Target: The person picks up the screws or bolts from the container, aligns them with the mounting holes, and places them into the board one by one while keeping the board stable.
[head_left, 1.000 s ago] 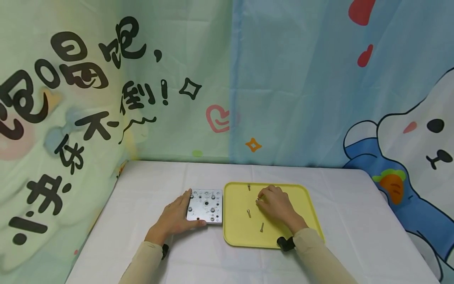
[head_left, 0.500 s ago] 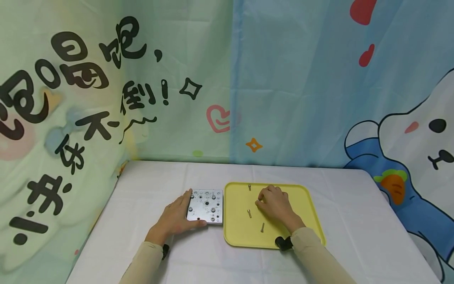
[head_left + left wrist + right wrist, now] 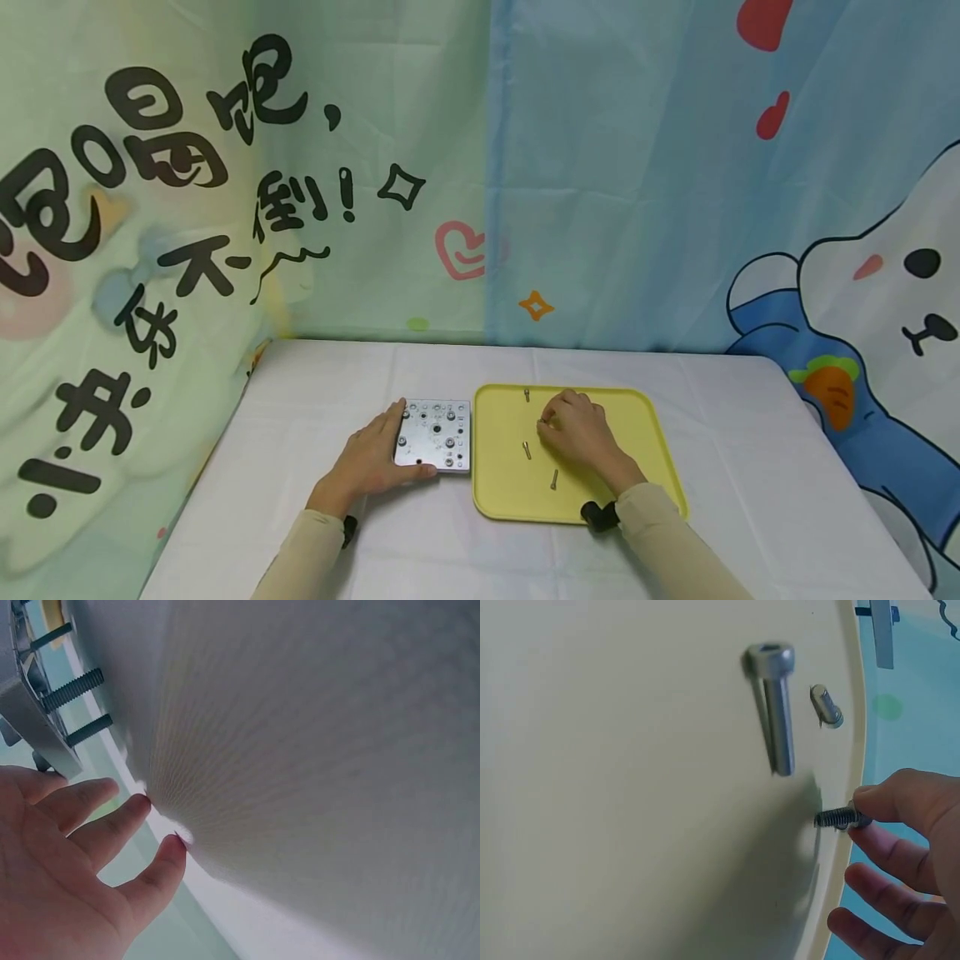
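Observation:
A square silver metal plate (image 3: 420, 446) with holes and several bolt heads lies left of the yellow tray. My left hand (image 3: 367, 458) grips its left side, thumb along the near edge and fingers at the far left corner. Threaded bolt ends (image 3: 73, 690) stick out beneath the plate in the left wrist view. Over the tray, my right hand (image 3: 581, 429) pinches a small socket-head screw (image 3: 835, 817) between thumb and index finger, threads pointing away from the fingertips. Its other fingers are loosely bent. My fingers cover this screw in the head view.
The yellow tray (image 3: 600, 512) has a raised rim and sits beside the plate. On it lie three more screws: a far one (image 3: 527, 395), a middle one (image 3: 527, 451) and a near one (image 3: 554, 480). A white cloth (image 3: 420, 550) covers the table; printed curtains (image 3: 615, 208) hang behind.
My right hand has shifted very slightly left over the tray, fingertips kept together. The left hand and the plate stay where they were.

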Action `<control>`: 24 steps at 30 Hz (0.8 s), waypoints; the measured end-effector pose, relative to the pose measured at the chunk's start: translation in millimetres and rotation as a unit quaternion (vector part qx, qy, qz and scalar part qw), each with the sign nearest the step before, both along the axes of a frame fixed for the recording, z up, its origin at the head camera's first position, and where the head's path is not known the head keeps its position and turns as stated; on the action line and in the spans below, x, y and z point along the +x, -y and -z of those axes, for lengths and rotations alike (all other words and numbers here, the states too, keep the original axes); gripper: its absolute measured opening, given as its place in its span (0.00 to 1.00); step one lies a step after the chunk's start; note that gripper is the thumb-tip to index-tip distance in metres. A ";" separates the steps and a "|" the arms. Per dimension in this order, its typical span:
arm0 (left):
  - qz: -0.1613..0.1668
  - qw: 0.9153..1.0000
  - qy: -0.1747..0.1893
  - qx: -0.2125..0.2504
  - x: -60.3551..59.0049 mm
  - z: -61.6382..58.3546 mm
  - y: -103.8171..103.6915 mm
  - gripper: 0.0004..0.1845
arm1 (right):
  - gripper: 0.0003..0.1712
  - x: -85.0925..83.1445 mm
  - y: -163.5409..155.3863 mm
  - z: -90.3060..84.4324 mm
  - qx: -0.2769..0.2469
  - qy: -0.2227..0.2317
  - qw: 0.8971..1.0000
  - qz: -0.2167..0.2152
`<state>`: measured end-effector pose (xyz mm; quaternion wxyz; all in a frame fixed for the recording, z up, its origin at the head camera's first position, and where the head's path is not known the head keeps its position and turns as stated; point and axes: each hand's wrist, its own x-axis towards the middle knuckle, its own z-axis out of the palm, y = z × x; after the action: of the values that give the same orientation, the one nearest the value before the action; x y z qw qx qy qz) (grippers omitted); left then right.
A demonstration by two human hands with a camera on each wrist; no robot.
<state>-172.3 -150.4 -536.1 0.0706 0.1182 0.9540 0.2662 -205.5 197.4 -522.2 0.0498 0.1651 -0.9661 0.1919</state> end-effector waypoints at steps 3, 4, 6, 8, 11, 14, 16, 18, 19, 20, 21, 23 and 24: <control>0.000 1.000 -0.002 0.001 0.1 -0.8 -0.1 0.68 | 0.04 1.0 2.5 -0.3 -0.017 -0.011 1.000 -0.010; 0.000 1.000 -0.002 0.000 0.1 -1.1 -0.1 0.68 | 0.04 1.5 3.8 -0.8 -0.025 -0.010 1.000 -0.013; 0.001 1.000 -0.005 -0.002 0.3 -1.9 -0.3 0.68 | 0.04 1.9 6.5 -1.3 -0.039 -0.004 0.999 -0.019; 0.001 1.000 -0.005 -0.004 0.5 -2.6 -0.4 0.68 | 0.04 2.8 10.4 -2.9 -0.051 0.003 0.998 -0.025; 0.001 1.000 -0.005 -0.001 0.8 -2.4 -0.5 0.68 | 0.03 3.2 17.8 -5.7 -0.060 -0.001 0.997 -0.039; 0.000 1.000 -0.005 0.002 0.4 -1.1 -0.4 0.68 | 0.03 3.6 26.1 -9.0 -0.066 -0.014 0.996 -0.053; -0.001 1.000 -0.005 0.002 0.1 0.2 -0.3 0.68 | 0.04 3.7 32.0 -11.6 -0.071 -0.020 0.995 -0.061; -0.001 1.000 -0.007 0.002 -0.1 0.4 -0.2 0.68 | 0.04 3.9 38.3 -14.8 -0.078 -0.015 0.995 -0.066; -0.001 1.000 -0.008 0.002 -0.2 0.4 -0.2 0.68 | 0.04 3.8 41.8 -16.6 -0.082 -0.011 0.994 -0.067; -0.001 1.000 -0.009 0.001 -0.3 0.8 -0.1 0.68 | 0.04 3.7 45.3 -18.3 -0.085 -0.010 0.994 -0.069; 0.000 1.000 -0.010 0.001 -0.4 0.9 -0.1 0.68 | 0.04 3.5 49.0 -20.0 -0.088 -0.010 0.994 -0.071; 0.000 1.000 -0.012 0.001 -0.3 0.8 -0.2 0.68 | 0.04 2.8 56.4 -22.6 -0.092 -0.009 0.993 -0.077; 0.000 1.000 -0.011 0.001 -0.3 0.5 -0.3 0.68 | 0.04 2.3 60.2 -23.5 -0.093 -0.011 0.992 -0.079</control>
<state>-172.6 -150.1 -536.6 0.0604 0.1214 0.9544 0.2660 -203.1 137.2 -498.7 0.0598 0.2380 -0.9274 0.2825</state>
